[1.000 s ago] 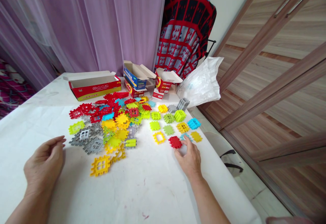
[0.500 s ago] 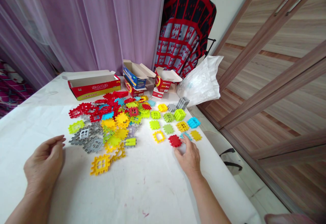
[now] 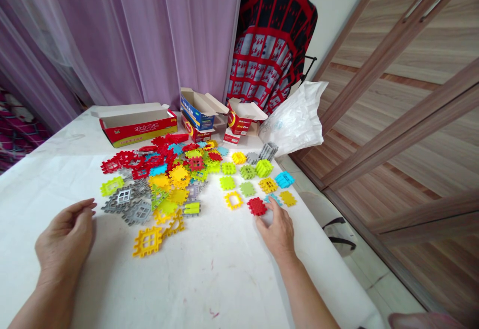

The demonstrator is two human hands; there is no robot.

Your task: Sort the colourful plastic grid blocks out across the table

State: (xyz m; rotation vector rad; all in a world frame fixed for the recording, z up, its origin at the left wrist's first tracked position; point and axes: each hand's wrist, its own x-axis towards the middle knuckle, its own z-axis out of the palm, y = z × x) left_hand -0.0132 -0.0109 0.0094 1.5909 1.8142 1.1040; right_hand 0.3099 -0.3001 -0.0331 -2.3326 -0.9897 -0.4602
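Note:
My right hand is at the right of the table, thumb and index finger at the near right edge of a red building tile, which lies flat. A blue tile is partly hidden behind the fingers. Around it are a yellow frame tile, a mustard tile and small tile stacks, such as the blue stack. My left hand rests on the table at the left, fingers loosely bent, nothing in it. Nearest to it are grey tiles of the mixed pile and a yellow window tile.
Along the back stand a long red box, a blue box on a red one, and another open red box. A white plastic bag leans at the back right. The white-covered table ends beside a wooden wardrobe.

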